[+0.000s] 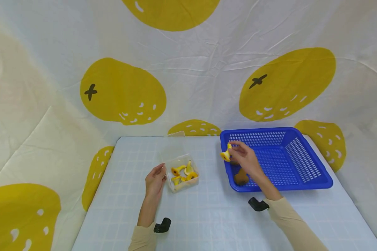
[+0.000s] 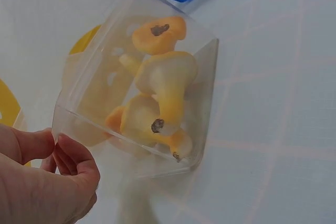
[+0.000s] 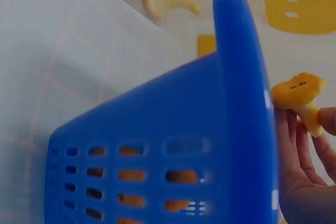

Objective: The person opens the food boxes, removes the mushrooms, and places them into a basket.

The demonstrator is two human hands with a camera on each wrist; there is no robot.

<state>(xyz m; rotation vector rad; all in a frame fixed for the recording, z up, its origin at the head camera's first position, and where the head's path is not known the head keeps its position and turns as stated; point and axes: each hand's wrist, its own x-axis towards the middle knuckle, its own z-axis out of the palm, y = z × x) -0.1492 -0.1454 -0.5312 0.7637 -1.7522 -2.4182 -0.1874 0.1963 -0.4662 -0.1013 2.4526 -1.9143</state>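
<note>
A yellow trumpet-shaped mushroom (image 1: 225, 156), like a chanterelle, is pinched by its stem in my right hand (image 1: 246, 160). That hand is over the left end of a blue plastic basket (image 1: 306, 186); the right wrist view shows the mushroom (image 3: 299, 93) just beyond the basket's rim (image 3: 244, 103). Left of the basket stands a clear plastic box (image 1: 179, 189) with several similar mushrooms (image 2: 168, 85) inside. My left hand (image 1: 155, 179) pinches the box's upper left edge between thumb and fingers. Brown rounded things (image 1: 241, 177) lie in the basket, partly hidden by my right hand.
The box's clear lid (image 1: 172, 144) stands open toward the back. Both rest on a pale checked tablecloth (image 1: 207, 216), and a curtain with yellow fruit prints (image 1: 122, 90) hangs behind the table's back edge.
</note>
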